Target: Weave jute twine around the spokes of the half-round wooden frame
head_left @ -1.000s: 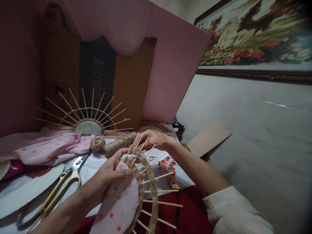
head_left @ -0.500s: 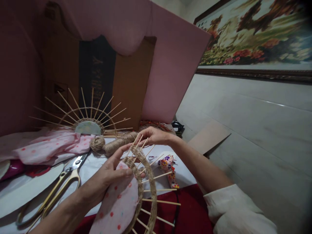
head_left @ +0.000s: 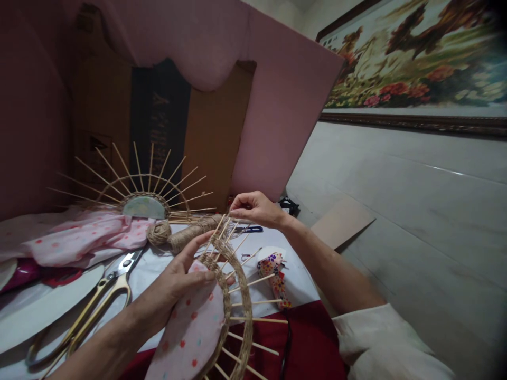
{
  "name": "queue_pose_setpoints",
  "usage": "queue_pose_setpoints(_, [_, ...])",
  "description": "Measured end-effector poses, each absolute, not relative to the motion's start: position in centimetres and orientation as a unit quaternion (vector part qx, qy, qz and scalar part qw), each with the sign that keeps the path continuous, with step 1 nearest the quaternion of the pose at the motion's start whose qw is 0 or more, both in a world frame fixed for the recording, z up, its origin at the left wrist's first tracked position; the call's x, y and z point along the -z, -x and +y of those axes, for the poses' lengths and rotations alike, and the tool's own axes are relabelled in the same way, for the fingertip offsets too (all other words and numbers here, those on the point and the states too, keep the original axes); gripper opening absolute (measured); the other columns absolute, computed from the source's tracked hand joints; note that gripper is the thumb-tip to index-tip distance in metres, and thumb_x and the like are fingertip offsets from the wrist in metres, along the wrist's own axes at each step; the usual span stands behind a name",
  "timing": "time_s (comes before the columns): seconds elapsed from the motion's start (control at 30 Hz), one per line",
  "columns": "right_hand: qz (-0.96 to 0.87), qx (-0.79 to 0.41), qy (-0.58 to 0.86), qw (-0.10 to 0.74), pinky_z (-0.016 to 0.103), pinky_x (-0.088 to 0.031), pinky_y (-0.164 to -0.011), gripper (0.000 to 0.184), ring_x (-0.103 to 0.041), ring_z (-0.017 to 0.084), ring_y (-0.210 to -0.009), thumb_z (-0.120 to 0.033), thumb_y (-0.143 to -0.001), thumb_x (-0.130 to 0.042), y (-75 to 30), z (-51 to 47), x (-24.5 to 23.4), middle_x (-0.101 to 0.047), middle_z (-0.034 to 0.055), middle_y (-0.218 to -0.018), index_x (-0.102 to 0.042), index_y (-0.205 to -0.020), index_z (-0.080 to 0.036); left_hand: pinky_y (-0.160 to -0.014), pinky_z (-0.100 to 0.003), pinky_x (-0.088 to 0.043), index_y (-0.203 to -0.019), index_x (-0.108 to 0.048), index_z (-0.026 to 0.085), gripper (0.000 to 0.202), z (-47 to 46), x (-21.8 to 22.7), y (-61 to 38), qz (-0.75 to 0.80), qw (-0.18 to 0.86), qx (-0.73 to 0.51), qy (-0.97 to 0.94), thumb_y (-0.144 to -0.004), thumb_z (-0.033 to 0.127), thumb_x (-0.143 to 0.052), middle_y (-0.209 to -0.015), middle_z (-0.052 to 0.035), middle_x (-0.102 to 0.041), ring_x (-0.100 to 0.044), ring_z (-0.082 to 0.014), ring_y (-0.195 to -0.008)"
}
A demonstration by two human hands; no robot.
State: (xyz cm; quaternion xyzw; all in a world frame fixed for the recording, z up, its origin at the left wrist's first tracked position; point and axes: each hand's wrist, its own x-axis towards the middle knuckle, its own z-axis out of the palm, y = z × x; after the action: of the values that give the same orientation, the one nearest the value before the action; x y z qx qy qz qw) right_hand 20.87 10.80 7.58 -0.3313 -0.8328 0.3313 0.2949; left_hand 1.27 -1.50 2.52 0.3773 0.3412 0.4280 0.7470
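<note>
The round craft piece (head_left: 206, 316), a pad of pink flower-print fabric ringed with coiled jute cord and spiked all round with thin wooden skewers, is held tilted up at the near edge of the tabletop (head_left: 158, 266), over a dark red cloth (head_left: 312, 343). The left hand (head_left: 174, 287) grips it at the upper left: the thumb lies flat on the fabric and the fingers are stretched out toward the top of the ring. The right hand (head_left: 257, 208), coming from a white sleeve (head_left: 388, 348), hangs just above the topmost skewer tips with thumb and forefinger closed in a tight pinch; what is between them is too fine to make out.

Just beyond the ring lie a blue-handled tool (head_left: 250, 229) and a small bundle of bright flowered fabric (head_left: 274, 269). To the left are a ball of jute twine (head_left: 158, 233) touching a jute-wrapped roll (head_left: 196, 229), gold-handled scissors (head_left: 101, 295), a white oval card (head_left: 35, 314) and a crumpled pink spotted cloth (head_left: 87, 237). Behind the cloth, a second half-round skewer sunburst (head_left: 143, 203) stands against a brown cardboard box (head_left: 212, 137) partly covered by a pink board (head_left: 281, 105). A framed floral painting (head_left: 415, 58) hangs on the wall at the right, and a flat cardboard sheet (head_left: 344, 220) lies below it.
</note>
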Motion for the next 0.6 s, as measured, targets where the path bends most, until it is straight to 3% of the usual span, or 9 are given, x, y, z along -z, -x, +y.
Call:
queue_pose_setpoints(0.23, [-0.84,-0.323,0.276,0.337,0.021,-0.038,-0.054,0.018,-0.047,0.008,-0.059,-0.03,-0.077,-0.066,-20.9,8.5,-7.8,-0.057,-0.0013,-0.065,-0.065,-0.076,-0.012,-0.069,-0.034,-0.056,-0.14,-0.034,0.033,0.084,-1.2,-2.0,-1.2,0.328,0.756,-0.429,-0.371,-0.068,0.013,-0.073,-0.091,-0.0068,-0.073,-0.071,-0.0274,-0.078])
queue_pose_setpoints(0.4, [-0.862,-0.335,0.239,0.295,0.021,-0.042,-0.054,0.007,-0.055,0.009,-0.061,-0.019,-0.075,-0.067,-21.2,6.2,-7.4,-0.066,0.0023,-0.069,-0.07,-0.077,-0.012,-0.069,-0.033,-0.055,-0.14,-0.031,0.035,0.084,-1.0,-2.0,-0.9,0.347,0.739,-0.429,-0.387,-0.069,0.012,-0.071,-0.088,-0.0037,-0.072,-0.071,-0.0253,-0.076])
queue_pose_setpoints(0.6, [-0.882,-0.318,0.195,0.287,0.02,-0.044,-0.051,0.007,-0.057,0.009,-0.056,-0.014,-0.074,-0.066,-21.3,5.2,-6.2,-0.068,0.0035,-0.065,-0.072,-0.077,-0.011,-0.069,-0.031,-0.053,-0.139,-0.03,0.033,0.08,-1.1,-2.0,-0.9,0.338,0.736,-0.424,-0.405,-0.072,0.013,-0.068,-0.086,-0.0033,-0.07,-0.07,-0.0229,-0.076])
